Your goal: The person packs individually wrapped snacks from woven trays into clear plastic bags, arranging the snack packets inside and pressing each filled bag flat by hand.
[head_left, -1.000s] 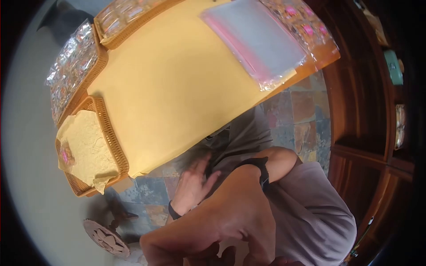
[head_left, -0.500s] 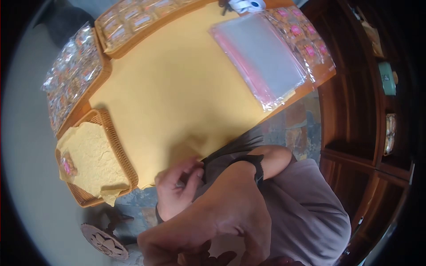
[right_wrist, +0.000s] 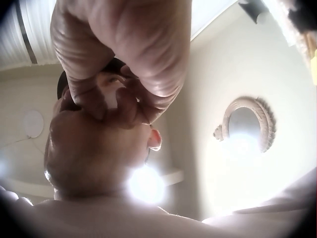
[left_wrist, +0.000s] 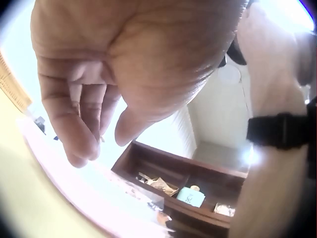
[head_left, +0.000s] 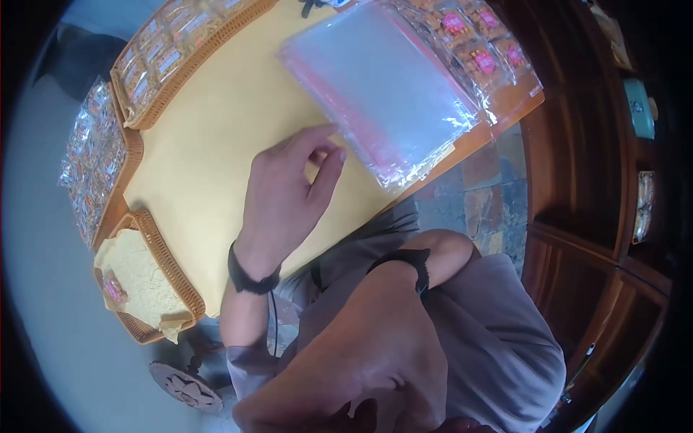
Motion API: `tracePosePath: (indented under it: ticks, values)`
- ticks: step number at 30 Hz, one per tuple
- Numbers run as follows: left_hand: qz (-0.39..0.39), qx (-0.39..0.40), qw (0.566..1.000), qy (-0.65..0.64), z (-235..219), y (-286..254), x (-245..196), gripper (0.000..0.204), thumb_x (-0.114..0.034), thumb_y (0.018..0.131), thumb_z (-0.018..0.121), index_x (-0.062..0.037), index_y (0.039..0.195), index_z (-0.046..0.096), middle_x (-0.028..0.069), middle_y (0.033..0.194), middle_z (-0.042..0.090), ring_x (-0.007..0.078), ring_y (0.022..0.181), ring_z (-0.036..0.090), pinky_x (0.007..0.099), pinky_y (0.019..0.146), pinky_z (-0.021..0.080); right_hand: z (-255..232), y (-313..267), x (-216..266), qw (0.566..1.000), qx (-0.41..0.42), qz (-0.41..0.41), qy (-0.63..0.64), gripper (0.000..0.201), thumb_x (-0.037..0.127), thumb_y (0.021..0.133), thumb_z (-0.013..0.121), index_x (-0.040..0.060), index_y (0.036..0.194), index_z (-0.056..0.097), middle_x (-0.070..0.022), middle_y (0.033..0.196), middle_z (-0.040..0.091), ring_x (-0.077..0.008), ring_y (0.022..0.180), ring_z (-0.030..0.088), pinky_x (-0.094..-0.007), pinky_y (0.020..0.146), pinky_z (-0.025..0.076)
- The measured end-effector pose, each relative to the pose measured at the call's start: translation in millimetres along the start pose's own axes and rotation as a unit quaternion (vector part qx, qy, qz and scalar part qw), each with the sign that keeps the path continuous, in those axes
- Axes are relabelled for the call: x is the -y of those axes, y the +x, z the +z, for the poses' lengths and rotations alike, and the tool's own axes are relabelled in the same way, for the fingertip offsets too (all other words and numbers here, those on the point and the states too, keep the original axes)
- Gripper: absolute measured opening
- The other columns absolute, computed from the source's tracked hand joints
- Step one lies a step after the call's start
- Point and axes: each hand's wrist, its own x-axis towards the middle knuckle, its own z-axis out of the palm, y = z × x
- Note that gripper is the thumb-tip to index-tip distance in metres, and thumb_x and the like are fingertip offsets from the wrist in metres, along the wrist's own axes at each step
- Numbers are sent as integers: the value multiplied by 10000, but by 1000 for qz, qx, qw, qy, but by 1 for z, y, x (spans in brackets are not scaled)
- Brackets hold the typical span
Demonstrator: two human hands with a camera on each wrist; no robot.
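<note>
head view: the left hand (head_left: 283,191), loose and empty, lies just beside glossy plastic bags (head_left: 390,79) on smooth yellow sheeting (head_left: 209,123); whether the right hand (head_left: 368,353) grips anything, i cannot tell; pink labels (head_left: 485,62) are unreadable.

You could read no word, number or brand in any view. The packets (head_left: 456,36) at your upper right bore pink labels (head_left: 484,63), but their print was too small for you to make out. The lone packet (head_left: 113,287) at lower left showed you a pink patch, equally illegible. On the green box (head_left: 636,121) at far right, you saw a small dark mark (head_left: 638,107), unreadable too.
</note>
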Motion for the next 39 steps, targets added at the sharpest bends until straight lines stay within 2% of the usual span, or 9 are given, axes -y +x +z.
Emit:
tracePosePath:
  ticks: [2, 6, 8, 13, 15, 17, 20, 25, 39]
  values:
    - [-10, 10, 1000, 19, 14, 20, 2, 262, -97, 917, 709, 11, 1152, 672, 163, 938, 727, 307, 861, 717, 396, 746, 564, 2, -5, 11, 997, -2, 81, 8, 583, 124, 817, 797, -37, 1094, 311, -26, 839, 394, -97, 632, 417, -214, 541, 349]
    - [134, 0, 983, 125, 44, 50, 14, 358, -145, 889, 726, 32, 1190, 645, 198, 1170, 656, 349, 1185, 597, 430, 957, 502, 17, -9, 20, 992, -83, 89, 8, 503, 131, 820, 793, -21, 1045, 370, -10, 794, 404, -114, 592, 405, -221, 516, 341]
    - [180, -1, 972, 149, 54, 57, 19, 400, -162, 885, 730, 42, 1215, 630, 207, 1257, 619, 369, 1283, 533, 449, 1039, 462, 13, -5, 16, 985, -88, -6, 146, 490, -51, 773, 778, 0, 1062, 386, -95, 925, 456, -114, 712, 491, -223, 507, 489]
    - [141, 2, 957, 254, 65, 57, 28, 527, -244, 895, 743, 38, 1318, 602, 187, 1425, 557, 390, 1385, 464, 482, 1154, 374, 2, 2, 15, 986, -109, -77, 100, 462, -46, 787, 778, 17, 1024, 386, -84, 910, 447, -109, 712, 486, -219, 510, 492]
    - [130, 9, 962, 238, 63, 57, 29, 496, -227, 900, 738, 33, 1304, 614, 185, 1414, 571, 384, 1375, 478, 478, 1150, 383, 1, 1, 22, 986, -99, -98, 91, 465, -43, 786, 784, 15, 1023, 388, -80, 908, 451, -106, 689, 487, -217, 514, 494]
    - [121, 17, 967, 222, 62, 56, 29, 466, -209, 905, 733, 29, 1290, 626, 183, 1403, 584, 379, 1365, 493, 474, 1146, 392, 7, 1, 34, 964, -134, -23, 230, 447, -47, 791, 786, 8, 1005, 398, -63, 895, 460, -89, 624, 480, -210, 505, 476]
    - [114, 7, 972, 207, 57, 56, 30, 336, -147, 911, 718, 12, 1205, 682, 171, 1300, 656, 357, 1308, 559, 462, 1103, 445, 5, 1, 33, 964, -132, -22, 230, 443, -47, 791, 786, 8, 1002, 400, -61, 892, 460, -87, 618, 478, -209, 502, 470]
    - [101, -47, 988, 107, 47, 58, 29, 167, -36, 907, 712, -4, 1068, 746, 155, 1148, 721, 307, 1093, 699, 391, 910, 578, 1, 2, 29, 968, -116, -15, 220, 434, -47, 792, 784, 8, 995, 405, -54, 885, 460, -81, 604, 475, -207, 495, 453]
    - [76, -227, 965, 111, -6, 5, 18, 182, 12, 872, 746, -6, 1053, 762, 142, 1080, 750, 292, 1080, 716, 362, 936, 566, 13, 10, 10, 981, -76, 24, 174, 384, -62, 789, 765, 12, 960, 430, -23, 853, 454, -52, 584, 462, -200, 472, 358]
